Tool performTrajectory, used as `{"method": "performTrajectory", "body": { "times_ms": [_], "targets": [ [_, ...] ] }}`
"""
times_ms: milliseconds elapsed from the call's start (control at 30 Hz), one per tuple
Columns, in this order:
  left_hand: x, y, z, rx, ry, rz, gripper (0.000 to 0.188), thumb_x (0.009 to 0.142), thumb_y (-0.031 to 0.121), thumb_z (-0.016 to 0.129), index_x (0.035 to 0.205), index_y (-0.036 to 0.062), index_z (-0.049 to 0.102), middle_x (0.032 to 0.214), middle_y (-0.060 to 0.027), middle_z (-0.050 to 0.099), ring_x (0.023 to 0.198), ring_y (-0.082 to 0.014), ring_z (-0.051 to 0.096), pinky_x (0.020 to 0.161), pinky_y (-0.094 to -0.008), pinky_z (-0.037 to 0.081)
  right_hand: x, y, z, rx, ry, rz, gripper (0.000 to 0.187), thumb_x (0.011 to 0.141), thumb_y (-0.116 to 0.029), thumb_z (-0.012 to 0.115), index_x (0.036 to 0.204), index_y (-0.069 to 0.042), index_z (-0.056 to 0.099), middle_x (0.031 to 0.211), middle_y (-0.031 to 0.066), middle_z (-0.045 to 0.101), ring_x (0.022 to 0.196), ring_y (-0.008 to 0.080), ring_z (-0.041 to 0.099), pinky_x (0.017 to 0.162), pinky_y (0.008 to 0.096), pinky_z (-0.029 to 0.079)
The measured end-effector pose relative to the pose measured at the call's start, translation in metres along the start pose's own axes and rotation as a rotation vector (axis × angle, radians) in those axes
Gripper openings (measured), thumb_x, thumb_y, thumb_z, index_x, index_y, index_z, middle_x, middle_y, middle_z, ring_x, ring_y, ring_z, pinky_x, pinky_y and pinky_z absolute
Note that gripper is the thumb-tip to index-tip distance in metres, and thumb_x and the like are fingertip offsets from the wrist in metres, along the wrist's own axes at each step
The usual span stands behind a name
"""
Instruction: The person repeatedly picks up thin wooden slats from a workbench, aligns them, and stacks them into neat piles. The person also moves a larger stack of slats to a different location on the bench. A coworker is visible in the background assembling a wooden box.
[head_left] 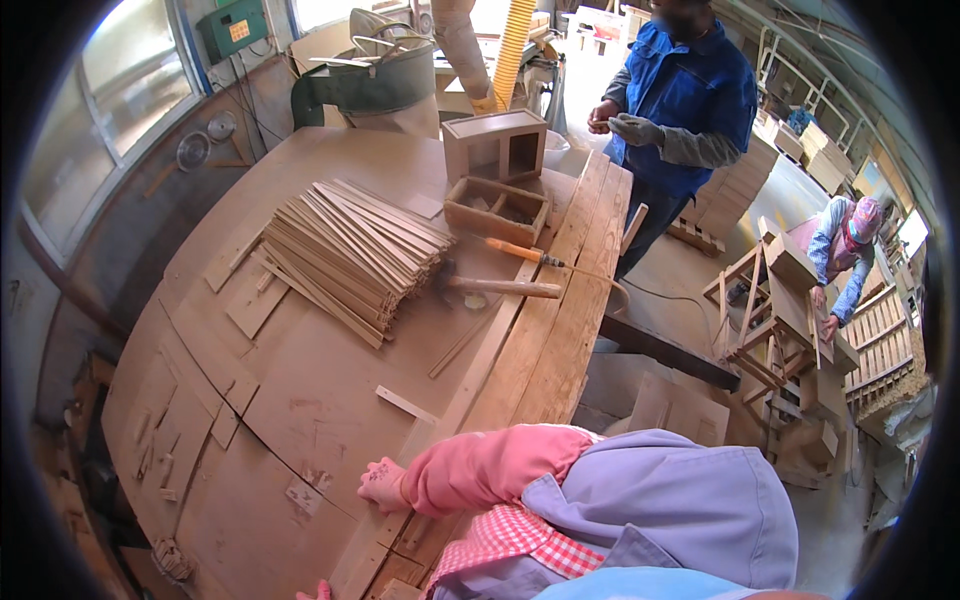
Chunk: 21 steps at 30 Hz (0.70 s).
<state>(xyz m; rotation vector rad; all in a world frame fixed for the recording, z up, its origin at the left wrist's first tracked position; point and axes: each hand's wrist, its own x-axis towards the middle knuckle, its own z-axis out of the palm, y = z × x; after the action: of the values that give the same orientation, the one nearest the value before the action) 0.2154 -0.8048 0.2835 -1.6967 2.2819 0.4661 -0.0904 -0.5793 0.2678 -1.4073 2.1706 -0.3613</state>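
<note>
My right hand (383, 485), below a pink sleeve with a red checked cuff nearby, rests at the near edge of the dusty wooden worktable (330, 400). Its fingers look curled; whatever they may hold is hidden. Only a little of my left hand (318, 592) shows at the lower edge, by the table's rim strip, so its grip cannot be made out. A short pale wooden strip (405, 405) lies beyond my right hand. Farther off, a large fanned stack of thin wooden slats (350, 250) covers the table beside a hammer (505, 287) and an orange-handled tool (515, 250).
An open wooden box with compartments (495, 212) and a small wooden cabinet frame (495, 145) stand at the far end. Scattered offcuts (155, 460) lie left. A person in blue (690, 90) stands beyond the table; another person (840, 245) works at a wooden stand (765, 300).
</note>
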Motion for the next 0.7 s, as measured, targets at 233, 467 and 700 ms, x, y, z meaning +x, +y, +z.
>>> {"method": "performTrajectory", "body": {
  "times_ms": [233,467,700],
  "targets": [
    [0.021,-0.019,0.012,0.026,-0.027,0.105,0.085,0.08,0.057,0.077,0.125,-0.0128,0.059,0.124,-0.032,0.064,0.116,-0.0439,0.061,0.1,-0.0485,0.049,0.0,0.002,-0.012,0.047,-0.102,-0.011,0.036,0.069,-0.031,0.082,0.103,-0.021,0.073,0.11,0.0024,0.067,0.115,0.0268,0.059,0.089,0.0464,0.049],
    [0.005,-0.011,0.0,0.098,-0.072,0.046,0.081,0.08,0.055,0.078,0.123,-0.0117,0.06,0.122,-0.0322,0.064,0.114,-0.0428,0.063,0.098,-0.049,0.05,-0.001,-0.003,-0.008,0.005,-0.057,0.034,0.036,0.07,-0.03,0.083,0.103,-0.021,0.072,0.11,0.0011,0.067,0.115,0.026,0.059,0.09,0.0463,0.049],
    [0.048,-0.044,0.027,0.008,-0.113,0.109,0.085,0.075,0.057,0.081,0.122,-0.0105,0.061,0.123,-0.0328,0.064,0.117,-0.0446,0.061,0.1,-0.0505,0.049,-0.001,-0.001,-0.007,0.004,-0.075,0.028,0.035,0.071,-0.029,0.084,0.103,-0.021,0.072,0.11,0.0005,0.067,0.116,0.0256,0.057,0.091,0.0456,0.048]
  ]
}}
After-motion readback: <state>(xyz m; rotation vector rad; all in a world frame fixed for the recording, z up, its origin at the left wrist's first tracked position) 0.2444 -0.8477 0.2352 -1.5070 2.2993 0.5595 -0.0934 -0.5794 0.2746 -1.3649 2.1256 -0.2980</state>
